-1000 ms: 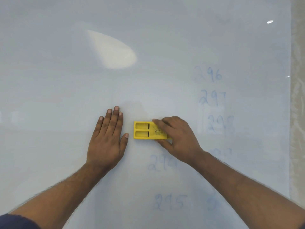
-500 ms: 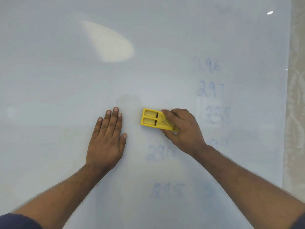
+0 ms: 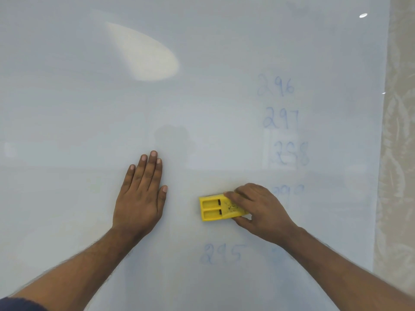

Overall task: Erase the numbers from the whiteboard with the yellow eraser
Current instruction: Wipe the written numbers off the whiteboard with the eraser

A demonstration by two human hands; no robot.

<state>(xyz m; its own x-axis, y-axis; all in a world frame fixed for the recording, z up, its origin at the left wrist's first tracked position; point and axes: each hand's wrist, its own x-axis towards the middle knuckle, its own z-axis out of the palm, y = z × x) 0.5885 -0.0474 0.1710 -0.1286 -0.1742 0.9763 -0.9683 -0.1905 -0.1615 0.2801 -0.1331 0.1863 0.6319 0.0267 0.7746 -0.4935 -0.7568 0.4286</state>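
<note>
The whiteboard (image 3: 89, 108) fills the view. My right hand (image 3: 260, 209) grips the yellow eraser (image 3: 215, 208) and presses it flat on the board, where a faint number stood. My left hand (image 3: 140, 194) rests flat on the board with fingers together, left of the eraser and apart from it. Faint blue numbers remain: 295 (image 3: 221, 253) below the eraser, and at the right a column of 296 (image 3: 275, 85), 297 (image 3: 280, 118), a smudged 298 (image 3: 290, 153) and a partly wiped number (image 3: 288, 190) just above my right hand.
The board's right edge (image 3: 381, 153) meets a pale patterned wall (image 3: 399, 153). A bright light reflection (image 3: 146, 52) lies on the upper board.
My right hand has carried the eraser down and to the right, onto the faint number below its earlier spot. My left hand has stayed flat on the board.
</note>
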